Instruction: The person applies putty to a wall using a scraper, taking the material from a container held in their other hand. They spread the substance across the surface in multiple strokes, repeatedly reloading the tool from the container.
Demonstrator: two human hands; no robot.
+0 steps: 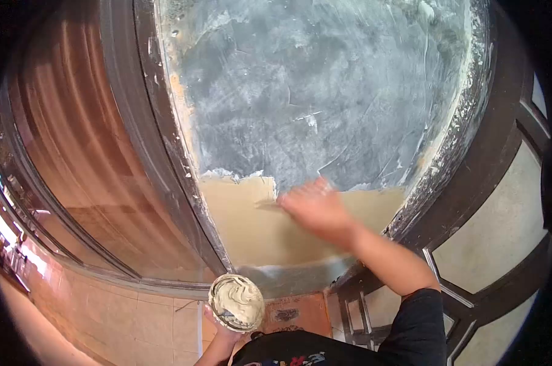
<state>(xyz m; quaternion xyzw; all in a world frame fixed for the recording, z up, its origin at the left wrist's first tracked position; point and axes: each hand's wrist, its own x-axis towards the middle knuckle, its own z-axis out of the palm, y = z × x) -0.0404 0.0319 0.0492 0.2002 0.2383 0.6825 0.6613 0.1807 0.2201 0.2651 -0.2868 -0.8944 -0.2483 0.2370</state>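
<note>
Head view, nearest me: my left hand point(222, 332) cups a tub of putty point(236, 302) from below, fingers mostly hidden. Farther out, my blurred right hand point(315, 210) presses a half-hidden scraper point(268, 205) against the grey wall point(324, 91); its grip I cannot make out

I see a rough, chalky grey wall panel point(324, 91), its lower band smooth matt beige putty point(251, 213), framed by glossy dark wood point(160, 152); creamy paste fills the tub point(236, 302).
</note>
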